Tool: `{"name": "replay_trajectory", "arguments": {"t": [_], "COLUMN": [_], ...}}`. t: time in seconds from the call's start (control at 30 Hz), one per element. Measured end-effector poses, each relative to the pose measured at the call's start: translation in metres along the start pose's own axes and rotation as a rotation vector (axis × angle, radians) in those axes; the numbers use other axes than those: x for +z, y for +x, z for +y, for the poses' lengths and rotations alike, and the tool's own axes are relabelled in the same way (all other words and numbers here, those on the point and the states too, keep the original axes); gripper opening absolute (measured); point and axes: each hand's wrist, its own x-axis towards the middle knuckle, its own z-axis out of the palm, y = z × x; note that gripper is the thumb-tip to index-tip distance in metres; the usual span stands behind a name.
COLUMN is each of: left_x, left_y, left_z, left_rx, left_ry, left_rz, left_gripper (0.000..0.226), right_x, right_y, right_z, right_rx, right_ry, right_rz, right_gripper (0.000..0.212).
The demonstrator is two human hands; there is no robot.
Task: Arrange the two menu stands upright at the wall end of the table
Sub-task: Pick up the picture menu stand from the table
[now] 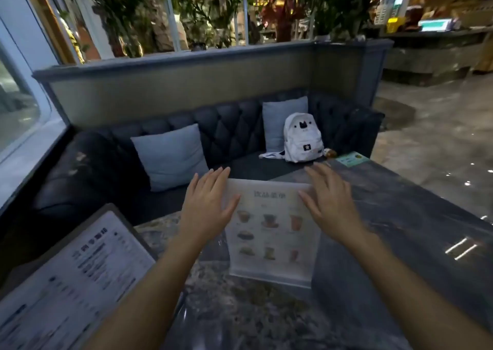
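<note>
A clear acrylic menu stand (272, 232) with drink pictures is on the dark marble table (386, 232), its top edge toward the sofa. My left hand (208, 203) is spread at its upper left corner, thumb over the sheet. My right hand (330, 200) is spread at its upper right corner, thumb on the sheet. Whether the fingers grip the edges is not clear. A second menu stand (74, 277), dark-framed with printed text, leans tilted at the lower left of the table.
A dark tufted sofa (226, 133) with two blue cushions and a white backpack (302, 139) faces me. A green card (352, 159) lies at the table's far right corner. A window wall (24, 104) runs along the left. Shiny floor lies to the right.
</note>
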Motion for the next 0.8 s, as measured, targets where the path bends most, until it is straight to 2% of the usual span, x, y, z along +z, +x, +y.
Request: {"name": "replay_trajectory", "arguments": {"t": [0.27, 0.43, 0.8], "left_x": [0.008, 0.005, 0.001], "left_y": [0.007, 0.010, -0.006], "left_z": [-0.005, -0.006, -0.004], "left_rx": [0.002, -0.061, -0.076], "left_ry": [-0.121, -0.337, -0.385], "left_rz": [0.138, 0.102, 0.114], "left_gripper": [0.025, 0.017, 0.014], "right_x": [0.003, -0.001, 0.003], "right_y": [0.000, 0.001, 0.025], "right_z": [0.001, 0.004, 0.014], "right_rx": [0.012, -0.029, -0.046], "right_ry": [0.078, 0.087, 0.058], "right_rz": [0.022, -0.002, -0.082], "right_gripper": [0.019, 0.018, 0.022]}}
